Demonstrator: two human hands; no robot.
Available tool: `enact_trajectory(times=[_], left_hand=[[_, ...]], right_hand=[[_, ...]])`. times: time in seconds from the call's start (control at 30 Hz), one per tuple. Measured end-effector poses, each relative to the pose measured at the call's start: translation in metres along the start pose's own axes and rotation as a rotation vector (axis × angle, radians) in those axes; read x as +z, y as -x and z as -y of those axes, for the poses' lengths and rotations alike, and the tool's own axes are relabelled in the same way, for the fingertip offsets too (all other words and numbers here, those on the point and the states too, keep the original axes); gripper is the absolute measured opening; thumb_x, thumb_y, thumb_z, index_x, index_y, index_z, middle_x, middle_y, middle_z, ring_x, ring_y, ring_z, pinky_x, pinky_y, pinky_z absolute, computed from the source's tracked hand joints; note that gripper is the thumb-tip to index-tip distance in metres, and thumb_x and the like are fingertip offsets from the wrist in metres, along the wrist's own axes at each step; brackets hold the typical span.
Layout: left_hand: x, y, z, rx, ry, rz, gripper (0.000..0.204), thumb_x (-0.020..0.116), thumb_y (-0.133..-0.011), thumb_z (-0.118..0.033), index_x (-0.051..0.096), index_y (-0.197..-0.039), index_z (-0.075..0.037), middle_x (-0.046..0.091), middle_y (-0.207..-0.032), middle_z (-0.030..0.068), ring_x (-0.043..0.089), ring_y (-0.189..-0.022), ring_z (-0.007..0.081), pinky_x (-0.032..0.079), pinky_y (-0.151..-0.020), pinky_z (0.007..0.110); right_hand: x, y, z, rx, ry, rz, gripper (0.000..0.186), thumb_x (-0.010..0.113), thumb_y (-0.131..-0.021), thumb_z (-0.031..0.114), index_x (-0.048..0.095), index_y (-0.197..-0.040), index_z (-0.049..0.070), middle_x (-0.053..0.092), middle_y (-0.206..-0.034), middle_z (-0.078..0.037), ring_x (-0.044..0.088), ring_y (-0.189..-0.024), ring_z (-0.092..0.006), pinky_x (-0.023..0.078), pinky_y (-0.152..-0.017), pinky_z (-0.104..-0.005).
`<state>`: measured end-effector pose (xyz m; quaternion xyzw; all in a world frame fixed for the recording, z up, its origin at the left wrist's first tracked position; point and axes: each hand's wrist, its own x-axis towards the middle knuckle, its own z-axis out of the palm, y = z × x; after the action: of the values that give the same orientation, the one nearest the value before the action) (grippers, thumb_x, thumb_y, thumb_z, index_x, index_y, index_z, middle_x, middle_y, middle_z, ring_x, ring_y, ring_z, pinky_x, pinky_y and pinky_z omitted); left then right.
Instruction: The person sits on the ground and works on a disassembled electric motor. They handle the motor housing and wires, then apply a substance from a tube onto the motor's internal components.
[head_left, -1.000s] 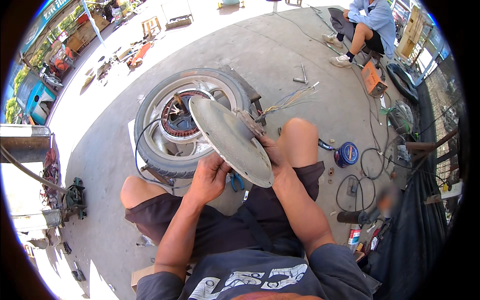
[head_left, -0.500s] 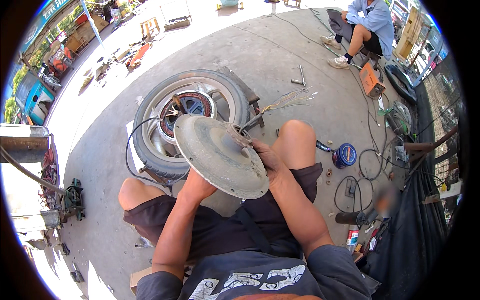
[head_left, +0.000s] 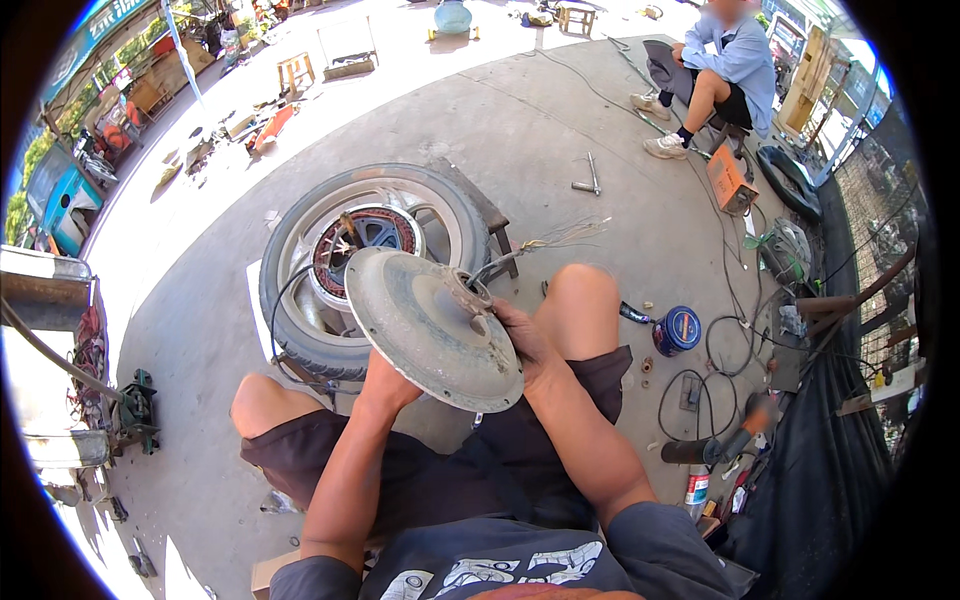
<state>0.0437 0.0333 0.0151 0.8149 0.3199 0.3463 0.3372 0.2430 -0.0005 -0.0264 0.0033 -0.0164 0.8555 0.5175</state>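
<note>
A round, dirty grey metal hub motor cover (head_left: pixel 425 325) is held tilted over my lap, its raised collar towards the upper right. My left hand (head_left: pixel 390 385) grips its lower left edge, with the fingers hidden beneath the disc. My right hand (head_left: pixel 525 340) is closed on the right rim, next to the collar. Beyond the cover lies a spoked wheel with a tyre (head_left: pixel 300 215), its open hub showing a copper-coloured winding ring (head_left: pixel 410 228). A bundle of thin wires (head_left: pixel 570 235) sticks out past the collar.
A wooden stand (head_left: pixel 490 215) shows under the wheel. To the right are a blue round tin (head_left: pixel 677 330), loose cables, a grinder-like tool (head_left: pixel 735 440) and an orange box-shaped machine (head_left: pixel 732 182). A T-shaped wrench (head_left: pixel 592 178) lies ahead. A seated person (head_left: pixel 735 70) is at the far right.
My view has shifted, so the wheel and floor things sit a little lower and further left. Both hands stay on the cover, which is slightly more tilted.
</note>
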Motion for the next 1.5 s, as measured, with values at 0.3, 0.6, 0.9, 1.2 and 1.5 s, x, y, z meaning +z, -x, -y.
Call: enact_trajectory(times=[0.3,0.6,0.9,1.2,1.5], left_hand=[[0.004,-0.013,-0.012,0.02,0.093,-0.128,0.02,0.059,-0.084,-0.002,0.067,-0.101,0.004,0.069,-0.097,0.0242,0.066,-0.092,0.0424,0.051,-0.081,0.044],[0.011,-0.027,-0.01,0.07,0.06,-0.155,0.017,0.055,-0.086,0.001,0.068,-0.098,0.005,0.07,-0.084,0.0222,0.069,-0.075,0.039,0.053,-0.069,0.04],[0.007,-0.032,-0.013,-0.029,0.199,-0.104,0.021,0.049,-0.091,0.002,0.067,-0.101,0.007,0.073,-0.088,0.0183,0.069,-0.08,0.023,0.053,-0.075,0.037],[0.008,-0.032,-0.01,0.041,0.185,-0.089,0.021,0.054,-0.095,-0.001,0.064,-0.11,0.008,0.073,-0.096,0.0175,0.068,-0.092,0.0212,0.052,-0.084,0.035],[0.019,-0.04,-0.019,0.097,0.128,-0.204,0.016,0.053,-0.094,-0.001,0.067,-0.098,0.006,0.072,-0.087,0.0185,0.069,-0.078,0.0311,0.053,-0.075,0.037]], right_hand=[[-0.005,-0.003,0.01,-0.042,-0.015,-0.029,0.043,0.047,-0.104,0.029,0.055,-0.135,0.0,0.063,-0.129,-0.022,0.066,-0.114,-0.0315,0.055,-0.099,-0.0501],[0.009,0.004,0.018,-0.046,-0.029,0.063,0.042,0.048,-0.103,0.028,0.057,-0.133,0.0,0.064,-0.128,-0.022,0.067,-0.112,-0.0315,0.056,-0.097,-0.0488],[0.009,-0.003,0.035,-0.075,0.011,0.003,0.043,0.045,-0.105,0.03,0.057,-0.13,-0.002,0.064,-0.126,-0.023,0.068,-0.109,-0.0324,0.056,-0.096,-0.0474],[0.014,-0.006,0.042,-0.087,0.016,-0.01,0.042,0.045,-0.105,0.03,0.058,-0.128,-0.003,0.066,-0.122,-0.023,0.07,-0.106,-0.0315,0.058,-0.095,-0.0455],[0.004,-0.012,0.038,-0.109,0.034,-0.114,0.042,0.046,-0.104,0.029,0.058,-0.128,-0.003,0.067,-0.12,-0.024,0.07,-0.104,-0.0322,0.059,-0.092,-0.0463]])
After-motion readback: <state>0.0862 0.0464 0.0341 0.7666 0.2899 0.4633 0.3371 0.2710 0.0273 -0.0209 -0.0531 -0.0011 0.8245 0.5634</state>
